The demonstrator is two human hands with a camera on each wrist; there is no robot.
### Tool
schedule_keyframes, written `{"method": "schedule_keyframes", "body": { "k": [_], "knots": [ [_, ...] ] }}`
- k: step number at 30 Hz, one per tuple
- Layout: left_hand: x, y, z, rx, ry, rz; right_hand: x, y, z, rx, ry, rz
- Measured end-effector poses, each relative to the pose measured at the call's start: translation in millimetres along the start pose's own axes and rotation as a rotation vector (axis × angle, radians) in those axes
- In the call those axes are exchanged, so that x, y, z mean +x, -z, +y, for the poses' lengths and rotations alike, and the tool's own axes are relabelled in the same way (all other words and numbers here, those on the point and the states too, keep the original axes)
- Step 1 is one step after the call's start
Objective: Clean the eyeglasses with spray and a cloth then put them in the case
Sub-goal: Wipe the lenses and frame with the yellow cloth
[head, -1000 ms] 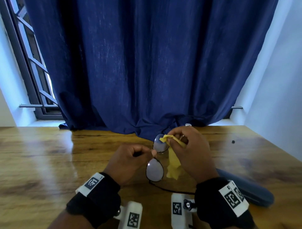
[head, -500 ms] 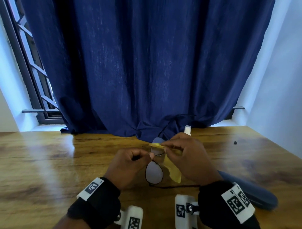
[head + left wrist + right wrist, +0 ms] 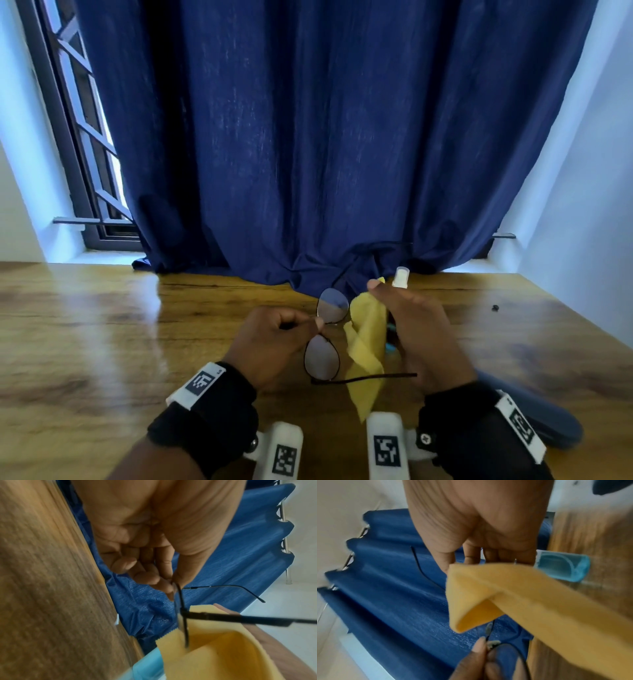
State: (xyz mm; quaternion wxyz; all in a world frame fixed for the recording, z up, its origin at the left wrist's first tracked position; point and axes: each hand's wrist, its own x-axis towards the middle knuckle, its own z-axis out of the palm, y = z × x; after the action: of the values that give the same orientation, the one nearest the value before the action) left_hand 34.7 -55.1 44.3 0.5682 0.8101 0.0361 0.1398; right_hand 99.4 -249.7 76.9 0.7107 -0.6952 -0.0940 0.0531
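Pinching the thin dark-framed eyeglasses point(image 3: 325, 337) at the bridge, the left hand point(image 3: 274, 342) holds them above the wooden table point(image 3: 85, 342); right hand point(image 3: 421, 335) grips the yellow cloth point(image 3: 364, 346) just beside the lenses; wiping looks unfinished; the dark blue case point(image 3: 534, 418) waits.

No words, brands or numbers can be read anywhere. The white wrist tags point(image 3: 202, 381) carry only black square-coded patterns. The same patterns mark the white camera blocks point(image 3: 387, 448).

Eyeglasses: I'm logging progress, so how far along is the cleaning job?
In hand: the left hand pinches the eyeglasses at the bridge, the right hand holds the yellow cloth beside the lenses. Left: the case lies on the table, glasses not yet inside. Spraying cannot be judged.
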Motion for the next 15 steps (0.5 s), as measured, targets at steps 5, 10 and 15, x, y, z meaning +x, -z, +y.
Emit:
{"method": "schedule_keyframes", "body": {
  "k": [5,10,15],
  "knots": [
    [2,3,1,-0.044,-0.012,0.052,-7,-6,-7,0.416,-0.264,-0.151],
    [0,1,4,-0.033,-0.017,0.041,-2,-6,-3,0.616,-0.318,-0.195],
    [-3,0,10,-0.055,-0.056,0.035,4,0,0,0.407,-0.089,-0.148]
  ]
}}
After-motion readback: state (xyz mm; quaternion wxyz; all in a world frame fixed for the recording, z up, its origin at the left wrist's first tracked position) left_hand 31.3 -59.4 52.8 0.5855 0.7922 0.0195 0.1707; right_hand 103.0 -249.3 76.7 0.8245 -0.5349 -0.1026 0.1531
